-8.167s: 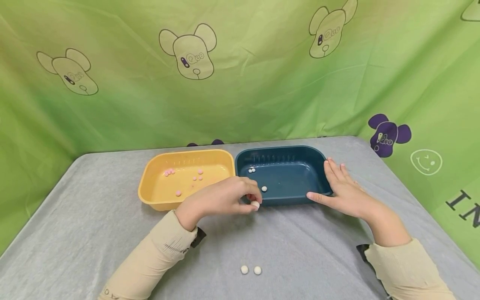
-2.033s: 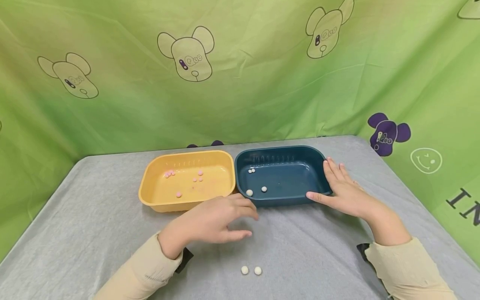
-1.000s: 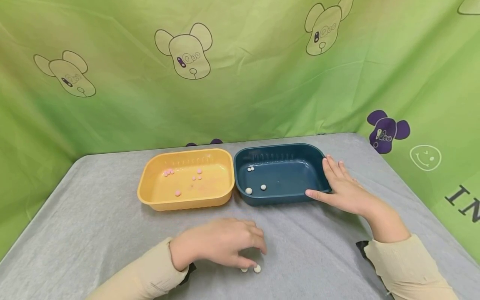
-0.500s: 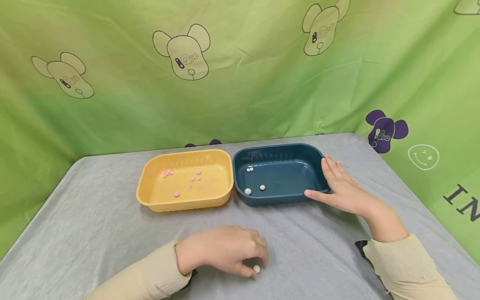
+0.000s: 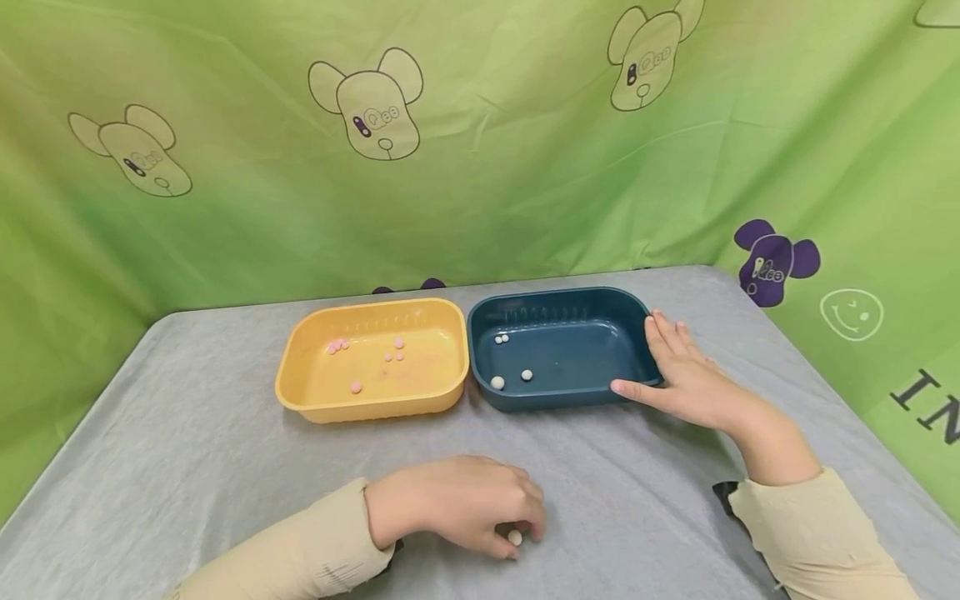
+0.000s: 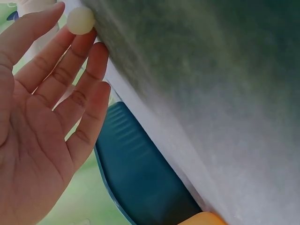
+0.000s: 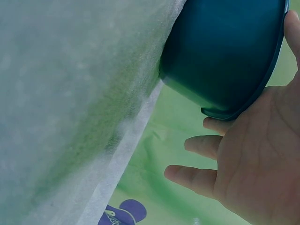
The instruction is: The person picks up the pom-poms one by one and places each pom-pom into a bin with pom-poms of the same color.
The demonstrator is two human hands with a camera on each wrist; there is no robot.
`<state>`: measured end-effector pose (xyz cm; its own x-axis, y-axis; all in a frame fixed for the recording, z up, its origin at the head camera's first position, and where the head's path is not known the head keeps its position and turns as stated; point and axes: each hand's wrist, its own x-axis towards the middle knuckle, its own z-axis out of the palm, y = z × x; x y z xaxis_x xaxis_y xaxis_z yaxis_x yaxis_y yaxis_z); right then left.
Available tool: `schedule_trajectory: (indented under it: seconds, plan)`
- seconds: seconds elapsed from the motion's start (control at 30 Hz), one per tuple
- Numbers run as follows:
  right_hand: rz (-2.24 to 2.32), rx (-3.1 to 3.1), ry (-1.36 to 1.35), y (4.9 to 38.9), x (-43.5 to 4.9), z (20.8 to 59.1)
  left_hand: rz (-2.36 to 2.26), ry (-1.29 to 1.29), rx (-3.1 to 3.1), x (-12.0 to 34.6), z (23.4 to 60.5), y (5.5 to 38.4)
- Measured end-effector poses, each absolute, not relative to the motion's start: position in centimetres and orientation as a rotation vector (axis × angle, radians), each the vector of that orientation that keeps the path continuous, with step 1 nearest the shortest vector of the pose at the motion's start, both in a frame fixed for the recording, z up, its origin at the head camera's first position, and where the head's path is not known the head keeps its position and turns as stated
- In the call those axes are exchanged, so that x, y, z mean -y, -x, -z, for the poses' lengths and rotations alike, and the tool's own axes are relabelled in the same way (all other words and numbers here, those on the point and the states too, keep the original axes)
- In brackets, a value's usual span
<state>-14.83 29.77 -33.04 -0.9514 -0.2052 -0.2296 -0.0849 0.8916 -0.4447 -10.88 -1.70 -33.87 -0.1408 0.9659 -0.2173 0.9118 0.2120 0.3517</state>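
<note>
My left hand (image 5: 480, 504) is low over the grey table with its fingers curled round a small white ball (image 5: 514, 538). In the left wrist view the white ball (image 6: 80, 21) sits at the fingertips, close to the thumb tip; the palm behind it holds nothing. A second white ball beside it is out of sight behind the hand. My right hand (image 5: 693, 383) rests with straight fingers against the right end of the dark blue bin (image 5: 562, 398), thumb on its front rim. Several white balls (image 5: 498, 382) lie inside that bin, toward its left side.
A yellow bin (image 5: 375, 412) with several small pink balls (image 5: 356, 387) stands left of the blue one, their ends nearly touching. Grey cloth covers the table (image 5: 187, 450). A green printed curtain (image 5: 480, 167) hangs behind and to the right.
A white ball pinched earlier by my left hand now lies in the blue bin. The left hand came back to the table balls and shifted slightly right; the right hand stays put.
</note>
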Motion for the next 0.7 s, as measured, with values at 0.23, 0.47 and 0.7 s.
schedule_trajectory:
  seconds: [0.23, 0.47, 0.7]
  plan:
    - [0.638, -2.786, 0.213, 14.77, -29.64, 32.88, -0.207, -1.725, -2.09, 1.78, 33.99, 11.19]
    - [0.64, -2.784, 0.214, 14.78, -29.58, 32.8, -0.226, -1.73, -2.083, 1.71, 33.99, 11.18]
    - [0.635, -2.79, 0.219, 14.8, -29.6, 32.91, -0.229, -1.738, -2.081, 1.74, 34.08, 11.15]
